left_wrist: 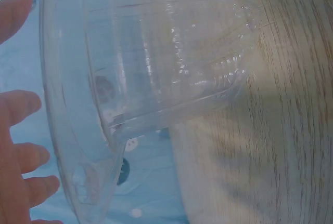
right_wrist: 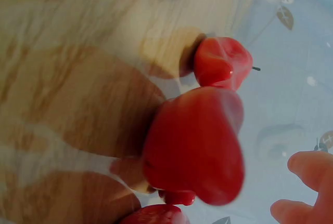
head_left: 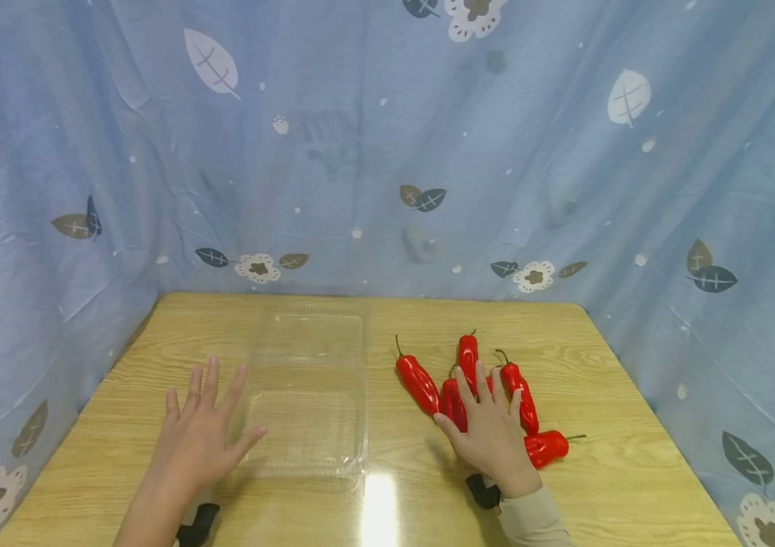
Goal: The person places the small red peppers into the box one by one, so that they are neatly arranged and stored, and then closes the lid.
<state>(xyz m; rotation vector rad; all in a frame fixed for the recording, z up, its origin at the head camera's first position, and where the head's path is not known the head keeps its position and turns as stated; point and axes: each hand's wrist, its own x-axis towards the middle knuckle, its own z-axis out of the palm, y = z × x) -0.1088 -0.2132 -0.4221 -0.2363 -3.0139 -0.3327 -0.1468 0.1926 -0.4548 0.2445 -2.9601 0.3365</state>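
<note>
A clear plastic clamshell container (head_left: 365, 414) lies opened out on the wooden table, left of centre. Just left of it my left hand (head_left: 199, 437) is spread with straight fingers and holds nothing. In the left wrist view the container's clear wall (left_wrist: 156, 78) stands beside my fingertips (left_wrist: 31, 156). Several shiny red peppers with dark stems lie in a loose group on the right, among them a long pepper (head_left: 418, 386). Over the group my right hand (head_left: 493, 437) is spread open, hiding parts of it. The right wrist view has a large pepper (right_wrist: 195, 146) close up, apart from my fingers (right_wrist: 309, 169).
A blue curtain (head_left: 360, 152) with leaf and flower prints hangs behind the table and along both sides. Light glares off the tabletop (head_left: 379, 501) near the front, between the hands. Dark straps (head_left: 483, 490) show at the wrists.
</note>
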